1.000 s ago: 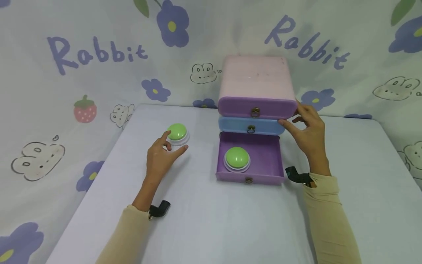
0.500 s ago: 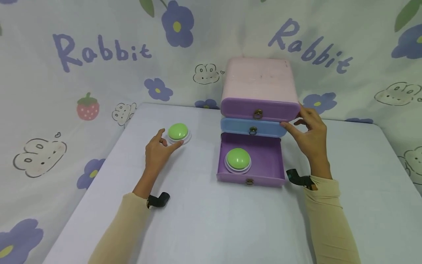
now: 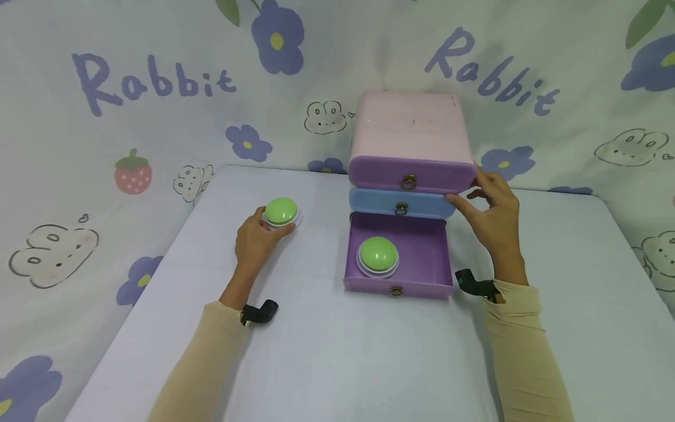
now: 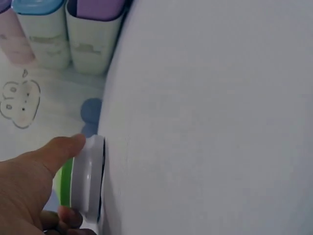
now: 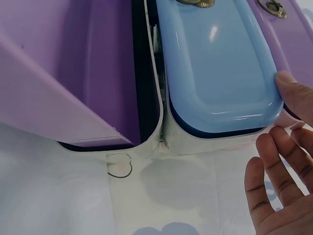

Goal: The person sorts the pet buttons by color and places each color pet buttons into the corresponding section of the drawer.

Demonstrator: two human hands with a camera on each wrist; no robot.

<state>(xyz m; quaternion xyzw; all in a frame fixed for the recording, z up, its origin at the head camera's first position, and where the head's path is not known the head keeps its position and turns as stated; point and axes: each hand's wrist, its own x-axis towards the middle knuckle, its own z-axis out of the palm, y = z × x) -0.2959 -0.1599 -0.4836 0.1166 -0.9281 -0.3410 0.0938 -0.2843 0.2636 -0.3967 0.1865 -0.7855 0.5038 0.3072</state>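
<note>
My left hand [image 3: 254, 239] grips a green dome push button [image 3: 281, 210] with a white base, thumb and fingers on opposite sides of its rim. In the left wrist view the button's white base [image 4: 88, 181] is right at the tabletop. My right hand [image 3: 494, 220] holds the right front corner of a small drawer cabinet [image 3: 411, 126]. Its thumb [image 5: 293, 95] lies at the edge of the blue drawer [image 5: 220, 68], with fingers along the cabinet's side, partly hidden. The bottom purple drawer [image 3: 424, 252] is pulled out, with a second green button [image 3: 378, 255] in its left half.
The cabinet's top purple drawer [image 3: 379, 173] and the blue middle one are closed, each with a small brass ring pull. A white tabletop [image 3: 327, 351] spreads in front. Behind it hangs a patterned cloth [image 3: 190, 35].
My left hand has brought its thumb and fingers in around the left button, which it earlier only reached over. The right hand stays at the cabinet's corner.
</note>
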